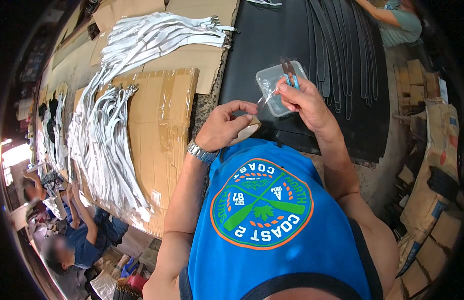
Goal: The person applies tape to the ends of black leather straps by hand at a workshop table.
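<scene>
Here's the left hand point(219, 125), thumb and fingertips closed on one end of a narrow, clear, shiny plastic strip point(263, 101), with a tan-edged tape roll point(248, 132) tucked against the palm side. Across from it, the right hand point(309, 102) is curled around small metal snips with light-blue handles point(296, 81), thumb and forefinger pinched near the strip's far end. And there's the key line: the strip lies right between the hands, its long axis slanting from the left fingers outward to the right ones, each hand about equally near. The snips sit on the right hand's side, blades pointing away from the body, clear of the strip. Beneath, nearer the right hand, a clear, rectangular plastic box point(263, 76) rests on the smooth black sheet point(242, 65).
</scene>
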